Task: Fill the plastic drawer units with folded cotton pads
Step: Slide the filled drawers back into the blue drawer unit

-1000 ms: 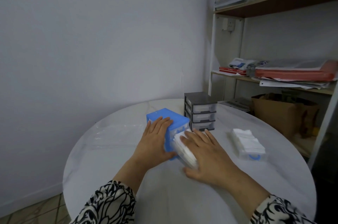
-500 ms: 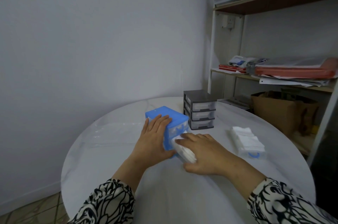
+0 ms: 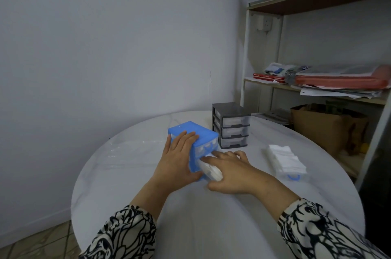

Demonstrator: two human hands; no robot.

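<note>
Left hand [image 3: 179,157] flat on blue drawer unit [image 3: 204,136], right hand [image 3: 230,168] seemingly pressing its pad-filled drawer [image 3: 210,171]

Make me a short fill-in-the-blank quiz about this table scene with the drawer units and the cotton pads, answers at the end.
1. The left hand rests flat on the drawer unit coloured ____.
2. The grey drawer unit has ____ drawers.
3. The right hand is at the blue unit's ____ drawer.
4. The spare cotton pads lie on the person's ____ side of the table.

Answers: blue; three; bottom; right
</note>
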